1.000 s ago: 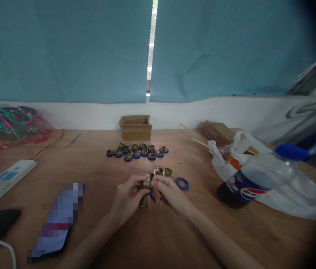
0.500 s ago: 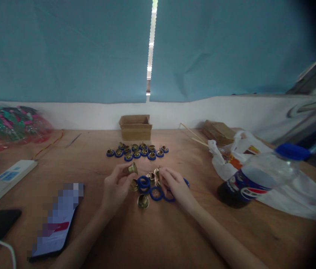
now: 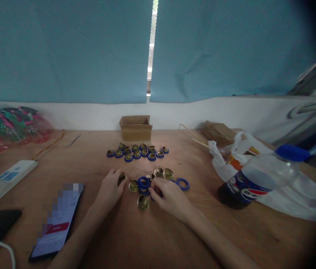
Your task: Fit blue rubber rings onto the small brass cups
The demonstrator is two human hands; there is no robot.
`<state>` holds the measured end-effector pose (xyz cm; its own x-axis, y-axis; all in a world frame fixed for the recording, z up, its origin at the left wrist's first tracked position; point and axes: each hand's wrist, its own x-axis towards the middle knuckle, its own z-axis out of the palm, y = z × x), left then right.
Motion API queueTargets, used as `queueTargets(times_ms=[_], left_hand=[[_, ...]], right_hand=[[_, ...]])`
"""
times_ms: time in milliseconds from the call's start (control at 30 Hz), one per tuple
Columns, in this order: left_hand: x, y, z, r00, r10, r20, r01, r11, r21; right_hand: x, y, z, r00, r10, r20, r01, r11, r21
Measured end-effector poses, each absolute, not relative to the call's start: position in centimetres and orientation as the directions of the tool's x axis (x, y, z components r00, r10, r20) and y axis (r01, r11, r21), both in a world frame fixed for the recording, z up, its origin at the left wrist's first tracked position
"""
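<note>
My left hand (image 3: 110,189) is closed around a small brass-coloured metal cup (image 3: 122,179), low over the table. To its right lie a brass-coloured piece (image 3: 133,185) and another one (image 3: 143,202) nearer me. My right hand (image 3: 169,194) is bent down over the blue rings, its thumb and fingers closed on a blue ring that they mostly hide. Beside those fingertips rests a stack of blue rings (image 3: 143,183). A further blue ring (image 3: 183,184) lies to the right. Behind my right hand sit loose brass-coloured pieces (image 3: 168,173).
Several brass pieces fitted with blue rings (image 3: 137,153) stand grouped before an open cardboard box (image 3: 136,131). Right are a Pepsi bottle (image 3: 247,186) and a plastic bag (image 3: 292,201). Left are a phone (image 3: 58,228), a power strip (image 3: 6,179) and pink-and-green wrapped items (image 3: 12,125).
My left hand has lowered and moved slightly left with the metal cup, which has tilted. My right hand has moved left and nearer me, from the brass pieces onto the blue rings.
</note>
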<state>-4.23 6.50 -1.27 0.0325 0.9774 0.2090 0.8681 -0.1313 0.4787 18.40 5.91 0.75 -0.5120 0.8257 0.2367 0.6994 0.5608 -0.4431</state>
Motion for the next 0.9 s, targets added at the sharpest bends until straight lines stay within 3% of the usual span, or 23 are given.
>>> queueTargets(times_ms=[133,333,667,900], left_hand=[[-4.1,6.5,-1.4,0.055,0.972,0.227,0.857,-0.162,0.489],[-5.3,7.3,-0.7,-0.097,0.964,0.248,0.862,-0.043,0.505],[-3.4,11.2,2.2,0.059,0.968,0.246,0.947,-0.132,0.293],[-1.0,15.9,1.8,-0.017,0.973,0.228,0.982,-0.027,0.186]], right_hand=[[18.2,5.9,0.9,-0.51,0.833,0.214,0.715,0.549,-0.432],[18.3,6.0,0.8,-0.485,0.854,0.188,0.751,0.517,-0.411],[18.2,6.0,0.9,-0.487,0.845,0.22,0.734,0.533,-0.421],[18.3,5.9,0.8,-0.491,0.84,0.231,0.733,0.541,-0.412]])
